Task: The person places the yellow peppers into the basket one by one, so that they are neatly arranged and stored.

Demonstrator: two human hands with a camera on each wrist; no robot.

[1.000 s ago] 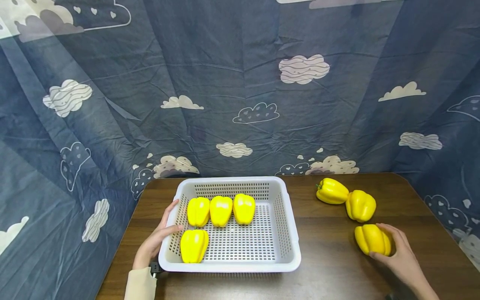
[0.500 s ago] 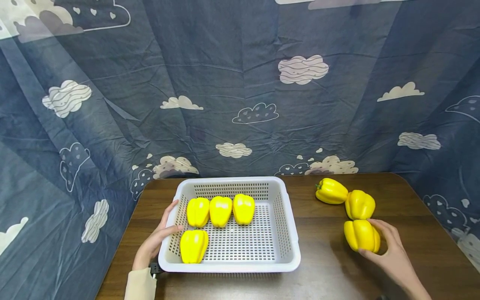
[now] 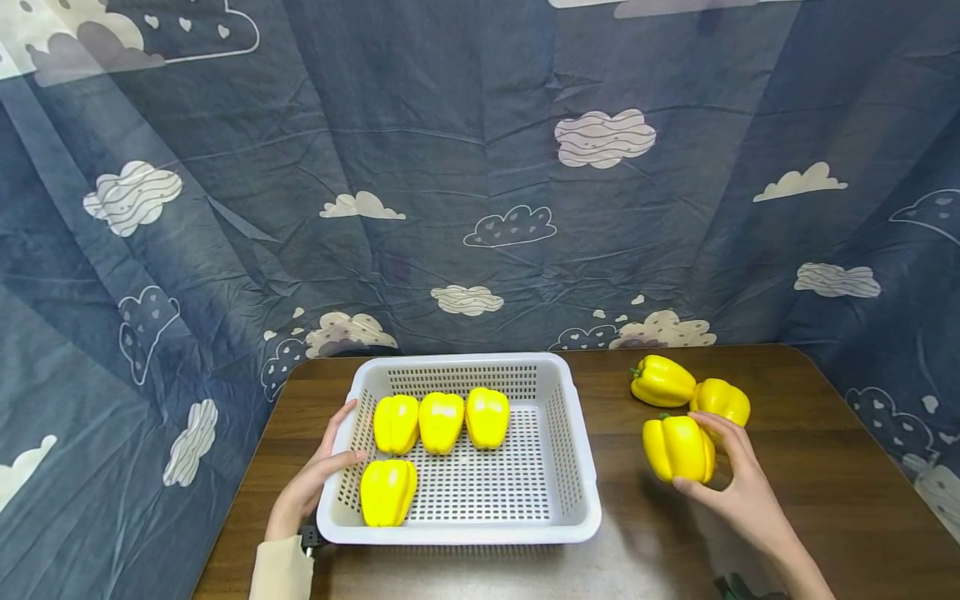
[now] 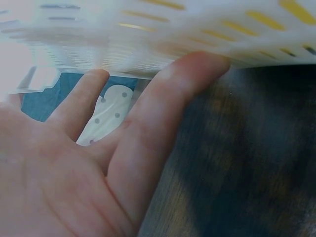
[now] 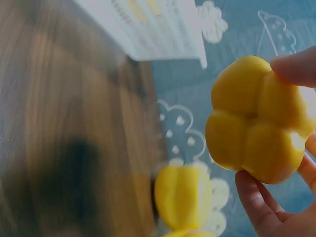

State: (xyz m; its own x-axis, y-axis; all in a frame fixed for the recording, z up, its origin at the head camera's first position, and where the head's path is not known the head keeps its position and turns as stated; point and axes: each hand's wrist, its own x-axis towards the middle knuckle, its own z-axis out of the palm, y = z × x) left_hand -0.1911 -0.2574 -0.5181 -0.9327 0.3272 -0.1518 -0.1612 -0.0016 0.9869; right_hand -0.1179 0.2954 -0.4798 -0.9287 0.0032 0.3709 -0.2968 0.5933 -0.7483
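Note:
My right hand (image 3: 738,479) grips a yellow bell pepper (image 3: 678,448) between thumb and fingers, right of the basket. In the right wrist view, the lobed end of this bell pepper (image 5: 254,121) faces the camera. Behind it lie two more yellow peppers, one with a green stem (image 3: 663,381) and one partly hidden by the fingers (image 3: 723,398). My left hand (image 3: 307,483) rests on the left rim of a white slotted plastic basket (image 3: 588,467), fingers fairly straight and spread. From the left wrist view, the fingers (image 4: 148,123) touch the basket's side.
Inside the basket, yellow peppers form a row of three along the back (image 3: 442,423), with another at front left (image 3: 387,493). The brown wooden table (image 3: 615,550) meets a blue cloud-print curtain (image 3: 517,283) behind.
My right hand has carried its pepper leftward and somewhat toward the back, away from the table's right side. My left hand and the basket stay in place.

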